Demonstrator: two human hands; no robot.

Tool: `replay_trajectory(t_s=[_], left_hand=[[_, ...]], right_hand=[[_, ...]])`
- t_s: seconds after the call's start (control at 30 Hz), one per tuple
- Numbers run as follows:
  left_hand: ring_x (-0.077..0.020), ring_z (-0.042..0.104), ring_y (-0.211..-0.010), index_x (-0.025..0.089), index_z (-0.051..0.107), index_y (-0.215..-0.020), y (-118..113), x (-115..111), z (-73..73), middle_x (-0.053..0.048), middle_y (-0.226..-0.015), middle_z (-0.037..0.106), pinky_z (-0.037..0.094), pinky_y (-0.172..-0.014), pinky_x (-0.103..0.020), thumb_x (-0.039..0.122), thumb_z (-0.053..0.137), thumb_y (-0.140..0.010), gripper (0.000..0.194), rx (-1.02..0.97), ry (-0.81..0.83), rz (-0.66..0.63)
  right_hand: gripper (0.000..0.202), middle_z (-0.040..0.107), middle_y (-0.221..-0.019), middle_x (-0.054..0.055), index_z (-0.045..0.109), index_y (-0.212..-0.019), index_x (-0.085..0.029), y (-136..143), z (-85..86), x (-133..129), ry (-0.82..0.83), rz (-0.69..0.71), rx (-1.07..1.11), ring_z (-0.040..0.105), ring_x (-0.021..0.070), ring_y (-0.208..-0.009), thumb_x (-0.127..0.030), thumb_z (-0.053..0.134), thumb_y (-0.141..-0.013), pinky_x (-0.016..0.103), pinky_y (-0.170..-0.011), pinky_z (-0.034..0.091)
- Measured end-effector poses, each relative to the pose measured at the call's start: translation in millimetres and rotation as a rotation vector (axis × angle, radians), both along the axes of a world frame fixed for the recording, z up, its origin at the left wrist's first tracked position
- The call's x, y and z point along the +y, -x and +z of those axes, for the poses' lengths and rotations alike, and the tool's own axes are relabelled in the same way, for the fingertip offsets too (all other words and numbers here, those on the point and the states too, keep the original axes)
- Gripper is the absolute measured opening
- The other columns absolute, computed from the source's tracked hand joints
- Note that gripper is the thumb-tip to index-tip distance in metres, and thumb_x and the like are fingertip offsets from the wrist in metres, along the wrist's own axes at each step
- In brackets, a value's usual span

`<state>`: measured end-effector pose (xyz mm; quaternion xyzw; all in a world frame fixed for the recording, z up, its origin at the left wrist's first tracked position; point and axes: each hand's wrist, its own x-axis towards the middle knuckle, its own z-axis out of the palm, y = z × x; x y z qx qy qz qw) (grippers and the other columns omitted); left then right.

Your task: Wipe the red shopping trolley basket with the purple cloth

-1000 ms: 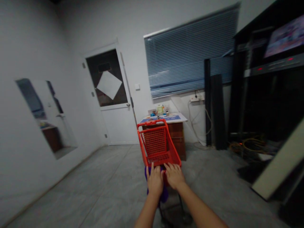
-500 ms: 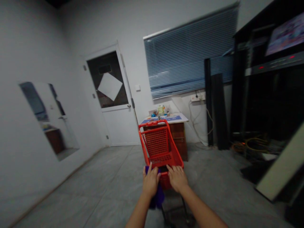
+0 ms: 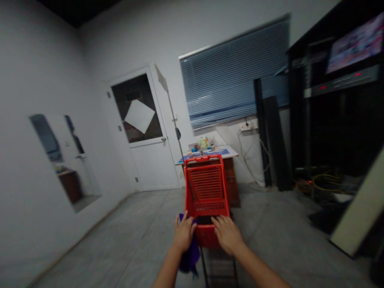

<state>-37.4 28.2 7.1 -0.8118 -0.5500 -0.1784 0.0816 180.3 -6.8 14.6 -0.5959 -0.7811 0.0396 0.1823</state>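
Observation:
A red plastic shopping cart (image 3: 207,188) stands on the floor in front of me, its basket near edge toward me and its handle at the far end. My left hand (image 3: 183,234) is at the left corner of the near rim, with a purple cloth (image 3: 189,258) held under the fingers and hanging down outside the basket. My right hand (image 3: 227,232) grips the right part of the same rim, fingers curled over the edge. A thin pole (image 3: 172,108) with a flat pale piece on top rises from the cart's far left side.
Behind the cart stands a wooden desk (image 3: 232,180) with small items on top. A white door (image 3: 154,164) is at the back left, a mirror (image 3: 67,168) on the left wall. To the right are dark panels (image 3: 274,140), loose cables (image 3: 325,182) and a leaning pale board (image 3: 360,208).
The cart has swung round, its far end shifting right and its basket now straighter to me. The pole stands out more from the door frame. Both hands stay on the rim.

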Motion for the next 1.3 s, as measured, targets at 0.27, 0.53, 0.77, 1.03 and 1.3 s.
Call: replay_trajectory(t_s=[0.27,0.53,0.77,1.03,1.3], left_hand=[[-0.0232,0.038,-0.136,0.022,0.055,-0.127,-33.4,-8.3,-3.6,-0.008,-0.13,0.061,0.011,-0.116,-0.056,0.028,0.029,-0.1,0.038,-0.023,-0.021,0.04],[-0.0233,0.032,-0.139,0.028,0.049,-0.135,-12.1,-6.5,-1.6,-0.004,-0.139,0.054,0.012,-0.116,-0.056,0.033,0.034,-0.099,0.039,0.059,-0.062,0.032],[-0.0249,0.032,-0.139,0.027,0.051,-0.135,-32.5,-15.5,-17.6,-0.006,-0.143,0.05,0.016,-0.114,-0.059,0.026,0.03,-0.099,0.042,-0.03,-0.128,0.194],[-0.0222,0.036,-0.138,0.029,0.053,-0.132,-40.4,-16.2,-10.1,-0.003,-0.139,0.055,0.01,-0.117,-0.056,0.03,0.034,-0.099,0.038,-0.06,-0.091,0.048],[-0.0253,0.035,-0.138,0.026,0.056,-0.129,-24.1,-14.9,-10.2,-0.004,-0.135,0.058,0.012,-0.115,-0.06,0.028,0.03,-0.1,0.039,-0.073,-0.112,0.183]], right_hand=[[0.057,0.041,-0.148,0.005,0.04,-0.143,-0.022,-3.0,-4.9,1.8,0.034,0.045,0.073,0.028,0.025,-0.139,-0.046,0.032,-0.093,0.042,-0.116,0.01],[0.055,0.035,-0.151,0.003,0.036,-0.145,-0.024,-1.7,-4.4,0.8,0.04,0.026,0.088,0.024,0.0227,-0.141,-0.044,0.026,-0.095,0.042,-0.116,0.011],[0.057,0.027,-0.155,0.0,0.031,-0.148,-0.025,8.6,-4.2,-3.7,0.056,0.02,0.1,0.017,0.0226,-0.143,-0.047,0.028,-0.095,0.041,-0.117,0.008],[0.057,0.024,-0.155,0.001,0.03,-0.148,-0.025,-4.8,-3.1,-0.3,0.059,0.025,0.059,0.018,0.0219,-0.143,-0.047,0.027,-0.096,0.041,-0.117,0.009],[0.057,0.024,-0.155,0.0,0.031,-0.148,-0.025,3.2,0.3,-2.5,0.077,0.021,0.055,0.018,0.0224,-0.143,-0.047,0.029,-0.095,0.041,-0.117,0.01]])
